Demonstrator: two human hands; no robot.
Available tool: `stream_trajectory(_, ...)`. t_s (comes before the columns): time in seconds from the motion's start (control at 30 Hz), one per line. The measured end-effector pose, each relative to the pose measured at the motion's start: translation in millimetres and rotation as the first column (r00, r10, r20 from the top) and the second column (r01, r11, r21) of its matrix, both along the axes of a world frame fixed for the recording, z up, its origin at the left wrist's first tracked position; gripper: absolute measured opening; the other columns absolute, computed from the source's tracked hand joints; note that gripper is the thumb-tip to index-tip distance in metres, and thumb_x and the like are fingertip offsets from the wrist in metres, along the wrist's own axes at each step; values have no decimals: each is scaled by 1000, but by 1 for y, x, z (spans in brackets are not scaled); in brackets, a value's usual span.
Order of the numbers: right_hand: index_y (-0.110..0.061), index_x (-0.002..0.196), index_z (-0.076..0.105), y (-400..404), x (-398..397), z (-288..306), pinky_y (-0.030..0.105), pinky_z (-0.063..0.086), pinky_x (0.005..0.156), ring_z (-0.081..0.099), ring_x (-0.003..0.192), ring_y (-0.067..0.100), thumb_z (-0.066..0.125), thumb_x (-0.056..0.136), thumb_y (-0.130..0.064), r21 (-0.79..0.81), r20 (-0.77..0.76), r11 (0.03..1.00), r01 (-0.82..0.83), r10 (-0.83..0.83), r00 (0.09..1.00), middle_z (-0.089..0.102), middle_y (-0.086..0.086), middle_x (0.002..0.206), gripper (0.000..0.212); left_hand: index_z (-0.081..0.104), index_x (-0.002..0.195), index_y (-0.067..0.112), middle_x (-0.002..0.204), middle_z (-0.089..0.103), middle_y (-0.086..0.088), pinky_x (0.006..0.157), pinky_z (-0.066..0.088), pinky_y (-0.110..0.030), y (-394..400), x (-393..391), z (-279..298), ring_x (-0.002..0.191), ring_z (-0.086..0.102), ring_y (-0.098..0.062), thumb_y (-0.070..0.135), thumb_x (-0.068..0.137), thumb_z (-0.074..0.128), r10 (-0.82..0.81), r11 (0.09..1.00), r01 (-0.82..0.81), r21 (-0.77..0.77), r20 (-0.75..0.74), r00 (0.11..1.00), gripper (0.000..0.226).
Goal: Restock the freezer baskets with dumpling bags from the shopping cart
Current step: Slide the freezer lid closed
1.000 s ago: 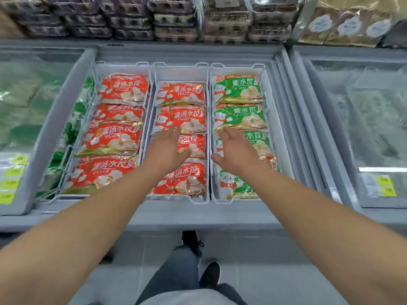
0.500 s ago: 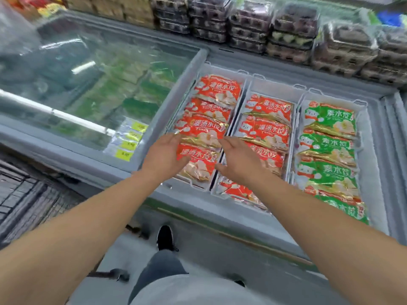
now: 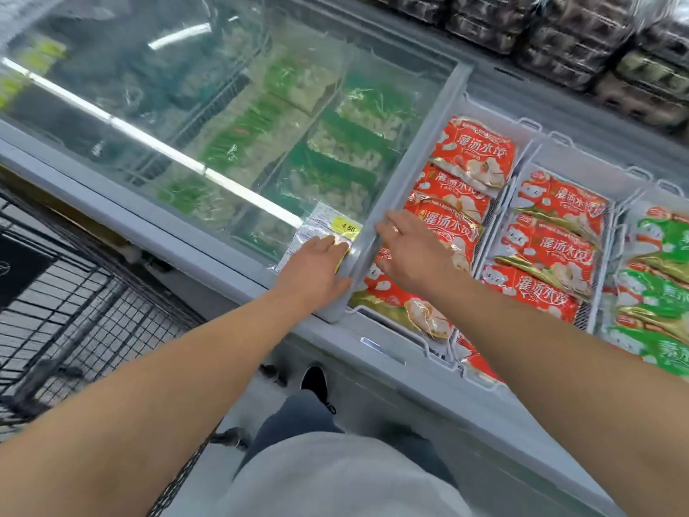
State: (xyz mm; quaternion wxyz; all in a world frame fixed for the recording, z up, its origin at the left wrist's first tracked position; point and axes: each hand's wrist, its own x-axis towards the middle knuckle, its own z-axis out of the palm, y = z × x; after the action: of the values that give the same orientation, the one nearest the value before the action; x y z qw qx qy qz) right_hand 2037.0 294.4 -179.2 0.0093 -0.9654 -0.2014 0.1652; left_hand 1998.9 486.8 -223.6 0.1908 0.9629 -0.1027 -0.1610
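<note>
The open part of the freezer holds white baskets of dumpling bags. Red bags fill the two nearer baskets, and green bags fill the one at the right edge. A grey-framed sliding glass lid covers the freezer section to the left. My left hand lies flat on the glass by the yellow price tags, its thumb at the frame. My right hand hovers over the red bags with its fingertips against the lid frame. Neither hand holds a bag.
The black wire shopping cart stands at the lower left, close to the freezer front. Green packs lie under the glass. Stacked clear cartons fill the shelf behind the freezer. My legs and shoes are below.
My view has swung left, bringing the cart into sight. Both hands have left the bags in the baskets and moved left to the edge of the glass lid.
</note>
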Motion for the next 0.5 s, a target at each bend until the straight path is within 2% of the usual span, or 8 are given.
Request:
stream_trajectory(0.1, -15, 155, 24, 8, 11, -10, 39, 9, 123, 6, 152, 29, 49, 99, -33, -80, -27, 994, -72, 70, 997, 14, 6, 164, 64, 41, 148, 24, 159, 28, -15, 119, 23, -46, -1, -2, -13, 146, 23, -39, 43, 91, 56, -29, 996, 27, 82, 22, 999, 62)
stream_trajectory(0.17, -15, 154, 27, 8, 16, -15, 39, 10, 124, 7, 152, 29, 49, 98, -27, -86, -41, 992, -97, 94, 995, 19, 5, 163, 61, 37, 149, 32, 163, 18, -13, 119, 18, -53, -4, -6, -19, 149, 13, -40, 45, 94, 51, -43, 995, 40, 96, 30, 999, 59)
stream_trajectory(0.27, -18, 153, 30, 2, 18, -18, 41, 13, 123, 10, 151, 29, 51, 92, -18, -98, -20, 985, -140, 138, 990, 25, 2, 161, 64, 30, 152, 33, 165, 8, -8, 120, 9, -57, -7, -13, -20, 150, -1, -43, 43, 100, 43, -57, 992, 56, 116, 3, 998, 55)
stream_trajectory(0.5, -20, 154, 25, -12, 15, -21, 43, 15, 123, 6, 152, 28, 52, 90, -20, -114, -37, 979, -171, 168, 985, 22, -1, 162, 70, 26, 153, 31, 166, 7, -6, 119, 9, -57, -21, -22, -17, 149, -4, -44, 44, 100, 41, -55, 982, 54, 180, 4, 998, 57)
